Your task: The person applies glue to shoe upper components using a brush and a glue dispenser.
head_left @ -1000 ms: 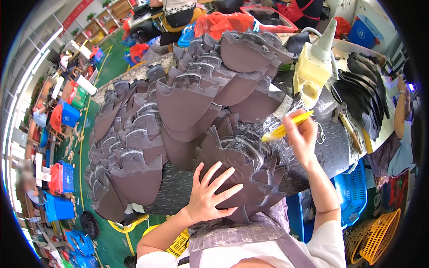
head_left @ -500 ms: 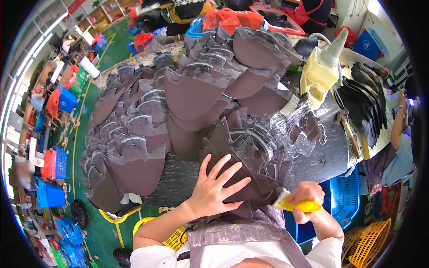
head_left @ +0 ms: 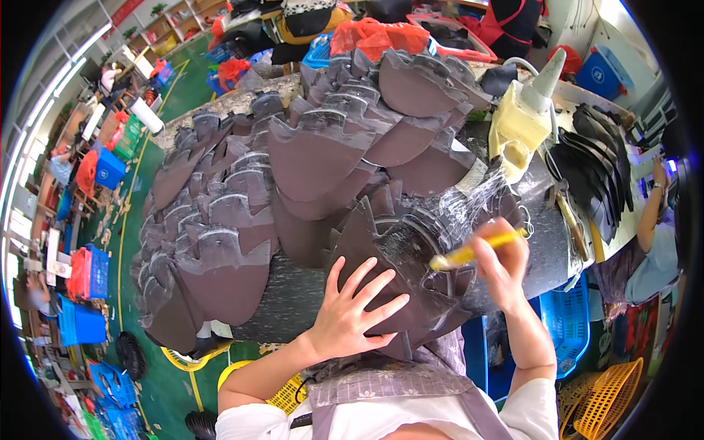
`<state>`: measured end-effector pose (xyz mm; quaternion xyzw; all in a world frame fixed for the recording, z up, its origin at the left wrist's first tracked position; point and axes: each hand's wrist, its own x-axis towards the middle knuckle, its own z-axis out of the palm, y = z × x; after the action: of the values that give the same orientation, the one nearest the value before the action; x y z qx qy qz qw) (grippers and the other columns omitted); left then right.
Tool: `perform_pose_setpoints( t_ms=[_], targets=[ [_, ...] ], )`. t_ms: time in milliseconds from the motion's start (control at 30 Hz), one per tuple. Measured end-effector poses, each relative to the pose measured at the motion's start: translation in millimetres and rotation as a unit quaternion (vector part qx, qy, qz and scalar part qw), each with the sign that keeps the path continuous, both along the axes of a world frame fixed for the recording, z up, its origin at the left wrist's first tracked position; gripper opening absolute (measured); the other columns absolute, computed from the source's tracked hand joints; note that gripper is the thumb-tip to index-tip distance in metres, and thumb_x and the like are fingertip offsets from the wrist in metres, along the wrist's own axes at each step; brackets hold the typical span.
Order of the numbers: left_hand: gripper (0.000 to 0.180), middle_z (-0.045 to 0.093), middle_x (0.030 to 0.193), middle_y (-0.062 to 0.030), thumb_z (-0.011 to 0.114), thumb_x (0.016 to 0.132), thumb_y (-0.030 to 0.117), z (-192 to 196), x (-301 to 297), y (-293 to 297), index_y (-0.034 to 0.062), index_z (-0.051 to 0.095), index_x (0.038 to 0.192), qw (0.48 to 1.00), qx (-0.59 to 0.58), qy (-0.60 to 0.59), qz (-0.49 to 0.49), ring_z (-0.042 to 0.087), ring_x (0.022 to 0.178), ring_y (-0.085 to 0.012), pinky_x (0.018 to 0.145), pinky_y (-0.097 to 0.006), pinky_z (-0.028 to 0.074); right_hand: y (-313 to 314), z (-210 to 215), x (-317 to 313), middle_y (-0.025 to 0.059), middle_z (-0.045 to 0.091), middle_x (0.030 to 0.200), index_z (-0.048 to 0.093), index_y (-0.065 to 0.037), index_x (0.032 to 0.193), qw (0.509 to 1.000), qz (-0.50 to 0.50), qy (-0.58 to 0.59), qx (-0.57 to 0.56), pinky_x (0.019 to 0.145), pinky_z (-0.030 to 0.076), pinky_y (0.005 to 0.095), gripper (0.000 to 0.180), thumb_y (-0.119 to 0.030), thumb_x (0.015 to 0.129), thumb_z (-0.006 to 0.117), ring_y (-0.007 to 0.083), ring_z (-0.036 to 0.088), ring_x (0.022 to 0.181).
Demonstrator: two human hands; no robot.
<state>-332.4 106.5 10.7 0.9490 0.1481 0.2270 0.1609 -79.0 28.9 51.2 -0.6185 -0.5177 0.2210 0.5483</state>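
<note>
Fingers spread, my left hand (head_left: pixel 356 312) lies flat on a fanned stack of dark brown, curved sheet pieces (head_left: pixel 358 240) at the table's front edge. My right hand (head_left: pixel 501 258) is closed around a yellow-handled brush (head_left: pixel 463 257). The brush's pale tip is over the black, shiny edges on the right side of that stack; whether it touches them I cannot tell. Several more overlapping brown pieces (head_left: pixel 315 158) with greyish notched edges cover the left and middle of the table.
A pale yellow container with a grey cone (head_left: pixel 522 121) stands at the back right, with whitish stringy strands below it. Black curved pieces (head_left: pixel 598 165) lie farther right. Blue crates (head_left: pixel 565 330) and a yellow basket (head_left: pixel 609 400) are at the lower right. Another person's arm (head_left: pixel 651 209) shows at the right.
My right hand has moved up and to the left with the brush, from beside the stack's front right corner to over its edges. My left hand has hardly moved.
</note>
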Motion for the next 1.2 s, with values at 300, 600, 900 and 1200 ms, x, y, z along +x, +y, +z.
perform_pose_setpoints(
  t_ms=[300,600,900,1200],
  targets=[
    [0.063,0.044,0.137,-0.0104,0.076,0.065,0.04,0.0,-3.3,0.9,0.0268,0.059,0.124,1.0,0.005,0.012,0.004,0.037,0.131,-0.0359,0.105,-0.062,0.024,92.0,36.1,-25.6,0.003,0.065,0.067,0.067,0.001,0.091,0.99,0.142,0.004,0.003,0.039,0.039,0.0205,0.017,-0.016,0.088,0.067,0.0049,0.05,0.042],
    [0.068,0.043,0.136,-0.0171,0.078,0.062,0.038,-0.9,0.1,-4.2,0.015,0.056,0.122,0.999,0.003,0.001,-0.033,0.035,0.129,-0.0443,0.105,-0.058,0.031,111.5,27.1,-2.1,0.0065,0.067,0.088,0.067,-0.001,0.099,0.993,0.047,-0.096,0.053,0.058,0.048,0.0217,0.014,-0.009,0.087,0.065,0.0079,0.06,0.067],
    [0.042,0.056,0.125,-0.0096,0.055,0.096,0.023,22.8,-11.0,53.1,-0.0027,0.048,0.128,0.696,-0.656,-0.271,0.111,0.052,0.116,-0.0156,0.1,-0.029,0.039,32.5,-12.7,52.4,0.0116,0.063,0.082,0.054,-0.005,0.088,0.985,-0.015,0.085,0.149,0.063,0.049,0.0257,0.021,-0.025,0.091,0.059,0.014,0.06,0.07],
    [0.045,0.055,0.127,-0.0099,0.053,0.097,0.023,46.1,-12.9,71.1,-0.0029,0.045,0.133,0.692,-0.593,-0.367,0.189,0.052,0.115,-0.0151,0.1,-0.029,0.039,54.5,-22.9,45.5,0.0062,0.062,0.089,0.057,-0.003,0.089,0.985,0.034,0.055,0.161,0.065,0.045,0.027,0.012,-0.012,0.085,0.063,0.0124,0.053,0.072]
  ],
)
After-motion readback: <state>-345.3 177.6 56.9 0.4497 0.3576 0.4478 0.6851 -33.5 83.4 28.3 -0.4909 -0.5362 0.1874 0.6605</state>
